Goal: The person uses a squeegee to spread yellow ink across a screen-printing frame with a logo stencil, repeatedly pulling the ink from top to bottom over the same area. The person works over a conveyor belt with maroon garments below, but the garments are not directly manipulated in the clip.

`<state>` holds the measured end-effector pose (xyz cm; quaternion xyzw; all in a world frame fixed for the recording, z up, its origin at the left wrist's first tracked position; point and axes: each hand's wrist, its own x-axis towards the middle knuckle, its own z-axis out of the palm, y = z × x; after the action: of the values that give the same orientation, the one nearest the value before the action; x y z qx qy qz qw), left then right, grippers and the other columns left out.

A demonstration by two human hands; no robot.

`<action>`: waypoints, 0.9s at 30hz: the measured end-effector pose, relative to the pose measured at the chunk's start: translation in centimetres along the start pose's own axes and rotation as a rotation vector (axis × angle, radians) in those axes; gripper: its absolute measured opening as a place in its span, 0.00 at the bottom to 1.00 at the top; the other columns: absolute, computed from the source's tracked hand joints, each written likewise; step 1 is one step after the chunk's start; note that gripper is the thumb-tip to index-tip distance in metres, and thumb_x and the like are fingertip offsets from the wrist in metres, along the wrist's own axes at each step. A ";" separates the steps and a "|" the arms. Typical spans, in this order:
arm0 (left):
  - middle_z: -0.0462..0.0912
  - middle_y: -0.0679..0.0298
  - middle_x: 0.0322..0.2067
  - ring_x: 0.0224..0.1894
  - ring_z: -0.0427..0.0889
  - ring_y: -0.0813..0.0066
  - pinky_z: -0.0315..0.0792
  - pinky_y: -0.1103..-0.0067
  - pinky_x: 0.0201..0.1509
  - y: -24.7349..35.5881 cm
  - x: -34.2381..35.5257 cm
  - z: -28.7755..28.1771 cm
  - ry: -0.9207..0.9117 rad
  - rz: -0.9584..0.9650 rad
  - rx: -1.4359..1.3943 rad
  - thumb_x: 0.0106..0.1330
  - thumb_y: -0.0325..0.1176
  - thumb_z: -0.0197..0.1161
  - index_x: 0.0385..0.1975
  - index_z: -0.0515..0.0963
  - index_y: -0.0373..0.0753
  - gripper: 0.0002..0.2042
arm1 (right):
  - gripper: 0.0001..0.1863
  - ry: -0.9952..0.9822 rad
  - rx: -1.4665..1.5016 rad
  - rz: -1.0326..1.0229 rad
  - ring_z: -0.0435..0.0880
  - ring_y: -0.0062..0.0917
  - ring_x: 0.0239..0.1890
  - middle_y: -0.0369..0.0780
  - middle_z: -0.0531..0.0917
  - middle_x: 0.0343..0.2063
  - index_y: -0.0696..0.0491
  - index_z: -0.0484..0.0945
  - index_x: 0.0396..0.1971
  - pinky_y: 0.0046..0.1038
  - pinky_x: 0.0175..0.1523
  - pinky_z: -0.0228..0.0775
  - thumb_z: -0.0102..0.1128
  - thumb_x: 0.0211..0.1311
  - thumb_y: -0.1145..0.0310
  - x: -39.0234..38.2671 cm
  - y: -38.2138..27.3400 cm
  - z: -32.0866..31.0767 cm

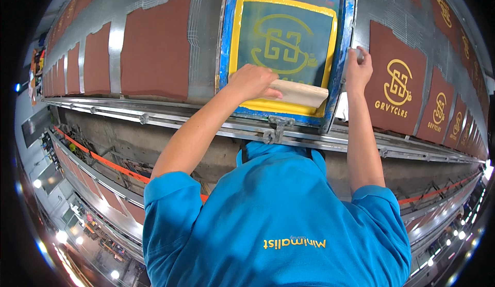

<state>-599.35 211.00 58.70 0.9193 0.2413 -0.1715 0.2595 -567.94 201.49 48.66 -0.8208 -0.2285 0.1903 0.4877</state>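
A screen-printing frame (225, 34) with blue and white edges lies over the long table. Its mesh (281, 21) carries a curved emblem, ringed by thick yellow ink (237, 34). Near the frame's close end, my left hand (255, 84) grips the left part of a squeegee (301, 92) with a pale wooden handle. The squeegee lies crosswise, slightly tilted, and covers the lower part of the emblem. My right hand (359, 70) is at the frame's right side, its fingers curled against the edge. The squeegee's blade is hidden under the handle.
Plain brown fabric pieces (154, 50) lie flat to the left. To the right, brown pieces (397, 75) bear a yellow print. A metal rail (206, 124) runs along the table's near edge, with a metal bracket (280, 128) at the frame. Another long table (103, 186) stands behind an orange strip.
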 end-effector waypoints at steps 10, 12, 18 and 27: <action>0.89 0.49 0.35 0.45 0.88 0.47 0.79 0.56 0.50 -4.0 3.8 -1.9 -0.339 -0.121 -0.201 0.54 0.74 0.71 0.41 0.88 0.37 0.38 | 0.24 -0.103 -0.191 0.062 0.86 0.29 0.35 0.40 0.87 0.33 0.51 0.82 0.57 0.35 0.49 0.78 0.71 0.67 0.53 0.0 -0.8 1.7; 0.89 0.48 0.35 0.45 0.88 0.47 0.79 0.57 0.50 -4.1 4.2 -4.0 -0.303 -0.094 -0.193 0.53 0.75 0.70 0.41 0.88 0.37 0.40 | 0.25 -0.060 -0.187 0.026 0.86 0.31 0.35 0.40 0.87 0.32 0.51 0.81 0.57 0.35 0.49 0.78 0.71 0.67 0.52 0.1 -0.3 2.0; 0.89 0.61 0.41 0.48 0.88 0.56 0.82 0.58 0.47 -6.1 9.2 -10.7 0.175 -0.028 0.160 0.61 0.65 0.70 0.46 0.87 0.47 0.27 | 0.24 -0.070 -0.159 0.103 0.85 0.26 0.35 0.39 0.87 0.33 0.52 0.81 0.57 0.32 0.47 0.78 0.71 0.67 0.54 0.0 -0.4 1.7; 0.89 0.63 0.40 0.47 0.89 0.58 0.83 0.61 0.50 -10.7 13.3 -13.4 0.183 -0.069 0.153 0.65 0.54 0.70 0.46 0.88 0.51 0.18 | 0.29 -0.058 -0.335 -0.016 0.85 0.32 0.45 0.45 0.86 0.46 0.57 0.81 0.56 0.35 0.52 0.78 0.75 0.65 0.51 0.5 -0.5 0.9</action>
<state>-591.49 231.21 59.40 0.9393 0.2818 -0.1139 0.1594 -568.11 202.63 48.70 -0.8830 -0.2774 0.1691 0.3387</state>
